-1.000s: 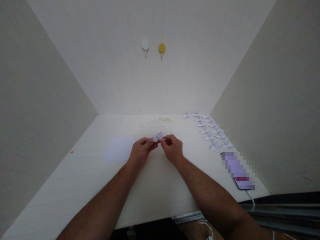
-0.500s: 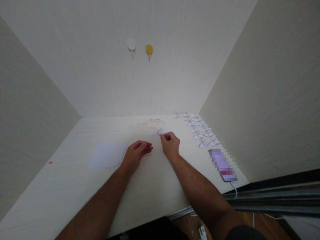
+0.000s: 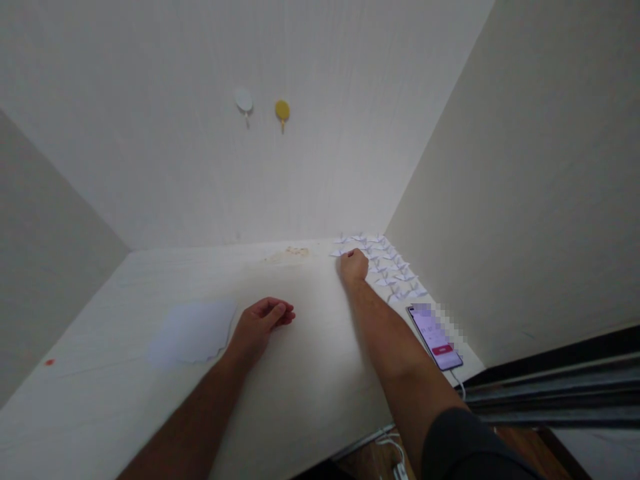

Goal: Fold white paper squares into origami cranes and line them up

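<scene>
My right hand (image 3: pixel 354 265) is closed at the far right of the table, with the fingers pinched on a white folded paper crane (image 3: pixel 335 253). Only a pointed tip of it shows left of the fingers. Beside and behind this hand stand several more paper cranes (image 3: pixel 400 277) in rows along the right wall. My left hand (image 3: pixel 265 321) hovers near the middle of the table, its thumb against curled fingers, and I see nothing in it. To its left lies a stack of white paper sheets (image 3: pixel 197 330).
A phone (image 3: pixel 436 339) with a lit screen and a white cable (image 3: pixel 459 387) lies at the right edge. White walls enclose the table (image 3: pixel 310 387). A white hook (image 3: pixel 244 100) and a yellow hook (image 3: pixel 283 110) are on the back wall. An orange spot (image 3: pixel 49 363) marks the left side.
My right hand has carried the paper crane from the middle of the table to the right, beside the rows of cranes. My left hand stays near the paper stack. The view has shifted slightly.
</scene>
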The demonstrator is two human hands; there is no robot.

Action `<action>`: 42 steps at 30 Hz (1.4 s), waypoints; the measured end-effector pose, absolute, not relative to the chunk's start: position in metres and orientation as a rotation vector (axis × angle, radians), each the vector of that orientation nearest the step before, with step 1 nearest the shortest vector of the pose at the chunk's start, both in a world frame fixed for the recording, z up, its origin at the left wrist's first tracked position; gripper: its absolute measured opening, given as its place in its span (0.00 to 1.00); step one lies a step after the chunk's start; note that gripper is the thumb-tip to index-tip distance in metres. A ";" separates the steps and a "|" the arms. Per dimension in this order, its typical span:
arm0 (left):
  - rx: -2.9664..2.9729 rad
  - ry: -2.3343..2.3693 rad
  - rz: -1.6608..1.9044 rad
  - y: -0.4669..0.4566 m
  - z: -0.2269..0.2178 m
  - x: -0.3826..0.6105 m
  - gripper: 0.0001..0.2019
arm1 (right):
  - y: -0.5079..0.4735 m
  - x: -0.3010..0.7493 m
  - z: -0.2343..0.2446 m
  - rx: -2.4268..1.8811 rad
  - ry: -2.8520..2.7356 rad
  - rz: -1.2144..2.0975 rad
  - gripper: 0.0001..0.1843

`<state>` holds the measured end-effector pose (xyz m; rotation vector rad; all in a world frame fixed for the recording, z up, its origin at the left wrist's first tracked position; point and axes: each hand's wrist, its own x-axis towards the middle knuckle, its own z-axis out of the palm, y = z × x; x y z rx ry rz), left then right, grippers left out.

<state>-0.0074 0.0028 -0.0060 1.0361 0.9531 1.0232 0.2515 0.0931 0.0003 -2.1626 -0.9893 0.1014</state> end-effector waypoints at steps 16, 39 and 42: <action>1.036 0.985 0.990 0.007 -0.006 -0.007 0.14 | 0.131 0.280 -0.010 -2.223 -0.996 0.076 0.10; 1.037 0.979 0.967 0.007 -0.007 -0.007 0.14 | 0.127 0.280 -0.011 -2.195 -1.019 0.077 0.06; 1.048 0.980 0.961 0.007 -0.008 -0.007 0.14 | 0.127 0.280 -0.012 -2.199 -1.019 0.084 0.07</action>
